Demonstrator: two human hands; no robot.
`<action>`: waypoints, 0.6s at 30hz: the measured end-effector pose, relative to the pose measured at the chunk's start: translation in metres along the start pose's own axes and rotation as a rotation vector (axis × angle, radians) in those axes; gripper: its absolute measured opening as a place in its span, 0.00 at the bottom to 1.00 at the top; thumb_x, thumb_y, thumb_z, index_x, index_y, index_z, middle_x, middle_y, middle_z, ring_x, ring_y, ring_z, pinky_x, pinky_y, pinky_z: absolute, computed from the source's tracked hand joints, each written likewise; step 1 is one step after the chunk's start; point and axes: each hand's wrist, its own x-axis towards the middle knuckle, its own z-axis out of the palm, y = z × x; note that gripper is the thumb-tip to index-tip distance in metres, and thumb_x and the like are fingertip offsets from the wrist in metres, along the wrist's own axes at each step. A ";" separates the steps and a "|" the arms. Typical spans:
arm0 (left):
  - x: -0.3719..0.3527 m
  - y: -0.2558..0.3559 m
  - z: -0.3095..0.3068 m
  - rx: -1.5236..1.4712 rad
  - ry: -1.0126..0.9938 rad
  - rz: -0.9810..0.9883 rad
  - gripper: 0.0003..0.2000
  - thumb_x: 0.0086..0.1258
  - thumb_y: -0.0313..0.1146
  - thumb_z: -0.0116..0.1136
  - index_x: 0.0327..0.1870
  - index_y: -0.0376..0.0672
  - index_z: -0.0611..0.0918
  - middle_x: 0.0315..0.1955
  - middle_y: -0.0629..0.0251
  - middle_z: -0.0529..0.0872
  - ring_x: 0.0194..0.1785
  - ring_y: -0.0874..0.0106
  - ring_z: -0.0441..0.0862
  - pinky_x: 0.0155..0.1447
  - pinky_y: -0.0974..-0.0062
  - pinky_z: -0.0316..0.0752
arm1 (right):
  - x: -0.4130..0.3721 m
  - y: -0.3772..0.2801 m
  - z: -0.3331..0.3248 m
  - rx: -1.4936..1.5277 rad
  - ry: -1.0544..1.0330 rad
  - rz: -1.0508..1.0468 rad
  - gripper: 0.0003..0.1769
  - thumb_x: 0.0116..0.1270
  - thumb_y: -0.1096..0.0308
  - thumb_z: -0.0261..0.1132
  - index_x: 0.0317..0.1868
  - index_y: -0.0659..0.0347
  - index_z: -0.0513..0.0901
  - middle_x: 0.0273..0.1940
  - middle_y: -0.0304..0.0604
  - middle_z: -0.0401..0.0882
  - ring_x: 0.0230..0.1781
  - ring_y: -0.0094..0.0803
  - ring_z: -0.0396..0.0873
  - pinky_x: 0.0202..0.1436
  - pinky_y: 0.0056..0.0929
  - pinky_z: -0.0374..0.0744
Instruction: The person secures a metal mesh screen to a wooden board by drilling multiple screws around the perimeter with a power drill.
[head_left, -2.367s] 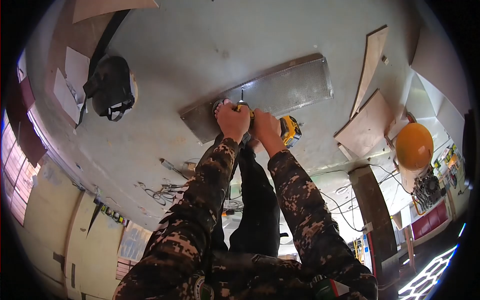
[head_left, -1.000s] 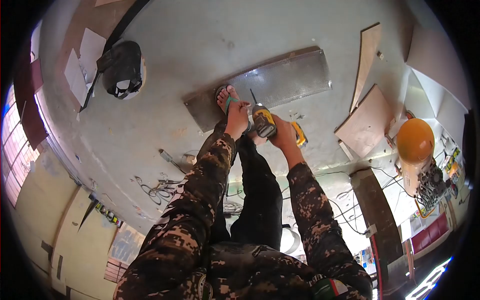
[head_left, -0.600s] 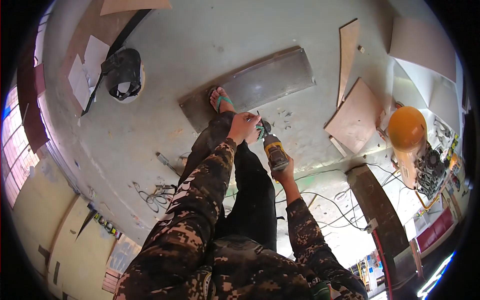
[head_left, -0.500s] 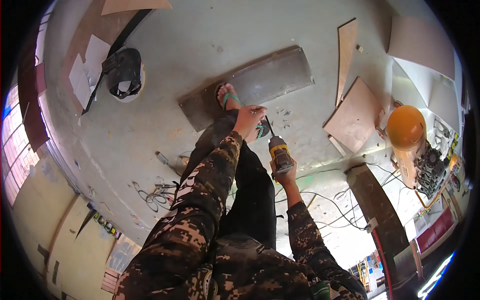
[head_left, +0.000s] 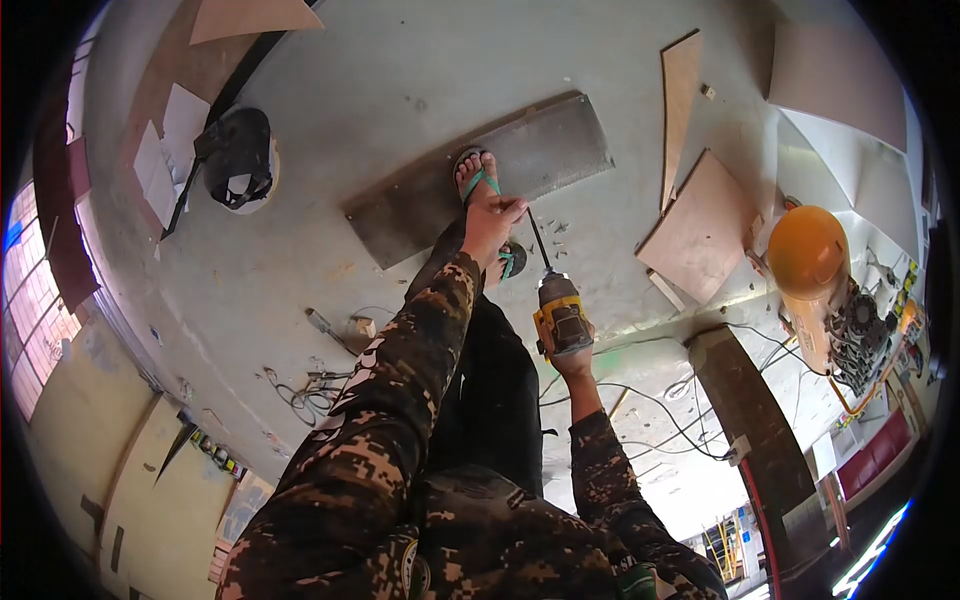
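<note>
My right hand point(head_left: 570, 358) grips a yellow and black cordless drill point(head_left: 560, 315) from below, its long bit pointing up toward the floor. My left hand point(head_left: 490, 222) reaches to the bit's tip with fingers bunched; whether it pinches anything is unclear. A long grey metal sheet point(head_left: 545, 145) lies on the concrete floor. One foot in a green flip-flop point(head_left: 476, 178) stands on the sheet's edge, and the other foot point(head_left: 510, 262) is beside my left hand. Both sleeves are camouflage.
A black welding mask point(head_left: 235, 155) lies on the floor at left. Plywood pieces point(head_left: 700, 225) and a narrow board point(head_left: 678, 100) lie at right, near an orange tank point(head_left: 805, 250) with a motor. Loose cables point(head_left: 310, 385) trail past a dark post point(head_left: 745, 400).
The drill has come off the metal sheet and dropped back toward me. My left hand left the drill body and now sits at the bit's tip. One foot has stepped onto the sheet.
</note>
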 end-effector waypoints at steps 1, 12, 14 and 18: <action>-0.003 0.001 0.001 0.022 0.008 -0.008 0.08 0.70 0.32 0.70 0.40 0.36 0.86 0.30 0.71 0.85 0.32 0.83 0.79 0.32 0.86 0.68 | 0.001 -0.001 0.000 0.003 0.000 -0.001 0.17 0.52 0.71 0.75 0.43 0.64 0.83 0.35 0.43 0.86 0.34 0.35 0.86 0.41 0.32 0.84; -0.024 -0.022 -0.017 -0.213 0.096 -0.190 0.09 0.75 0.39 0.65 0.37 0.44 0.82 0.27 0.78 0.76 0.26 0.84 0.69 0.28 0.85 0.63 | -0.012 -0.012 -0.003 0.128 -0.099 0.023 0.16 0.53 0.74 0.76 0.43 0.65 0.84 0.36 0.40 0.87 0.35 0.25 0.85 0.41 0.27 0.83; -0.033 -0.016 -0.020 -0.266 0.099 -0.213 0.11 0.78 0.42 0.60 0.37 0.46 0.80 0.26 0.78 0.74 0.25 0.84 0.68 0.28 0.85 0.62 | -0.013 -0.016 -0.001 0.191 -0.120 0.051 0.16 0.53 0.74 0.77 0.44 0.64 0.85 0.36 0.40 0.88 0.36 0.25 0.85 0.42 0.27 0.83; -0.045 -0.015 -0.035 -0.280 0.174 -0.262 0.13 0.80 0.45 0.56 0.37 0.47 0.78 0.25 0.77 0.74 0.25 0.82 0.69 0.26 0.83 0.62 | -0.015 -0.018 0.008 0.106 -0.178 -0.030 0.20 0.54 0.74 0.78 0.48 0.64 0.84 0.38 0.40 0.88 0.37 0.24 0.86 0.42 0.26 0.83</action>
